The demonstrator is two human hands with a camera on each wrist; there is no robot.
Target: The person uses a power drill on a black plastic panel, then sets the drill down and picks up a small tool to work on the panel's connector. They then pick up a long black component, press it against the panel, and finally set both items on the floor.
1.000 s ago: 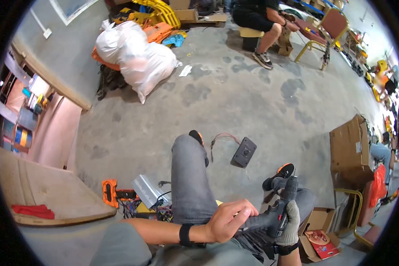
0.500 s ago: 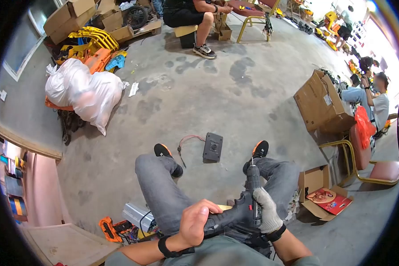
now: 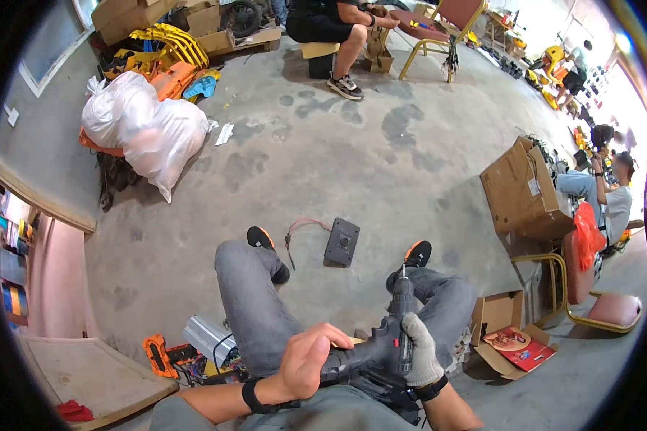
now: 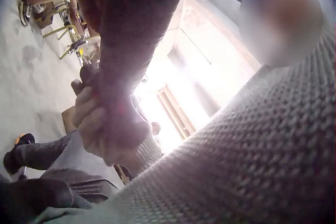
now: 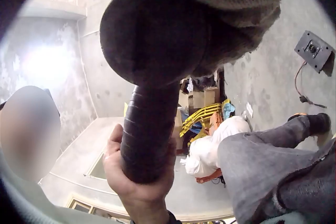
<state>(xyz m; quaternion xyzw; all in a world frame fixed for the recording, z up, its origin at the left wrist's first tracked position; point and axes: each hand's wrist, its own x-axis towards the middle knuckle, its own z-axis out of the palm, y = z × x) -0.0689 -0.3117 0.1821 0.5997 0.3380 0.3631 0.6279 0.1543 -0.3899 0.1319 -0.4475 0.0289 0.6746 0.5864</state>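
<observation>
My right hand [image 3: 422,352] wears a pale knitted glove and grips a black power drill [image 3: 402,305], whose thin bit points away from me. The bare left hand [image 3: 305,363] wraps around a dark tube [image 3: 352,357] that reaches toward the drill over my lap. Ridges run around this tube [image 5: 144,137] in the right wrist view, with the left fingers and palm [image 5: 142,192] about its lower end. There the round black end of the drill [image 5: 152,32] covers part of it. Seen from the left wrist, the gloved hand [image 4: 92,121] lies at the tube's far end.
A flat black box [image 3: 342,242] with a reddish cable lies on the floor beyond my feet. Beside my left leg sit a silver case [image 3: 207,336], orange parts [image 3: 162,355] and tangled wires. An opened carton [image 3: 510,337], a large box [image 3: 521,188] and chairs stand at right. White bags [image 3: 147,136] lie far left.
The head view has swung right and then shifted slightly, so the floor things sit further left than a second ago. Both hands keep their hold on the drill and the tube.
</observation>
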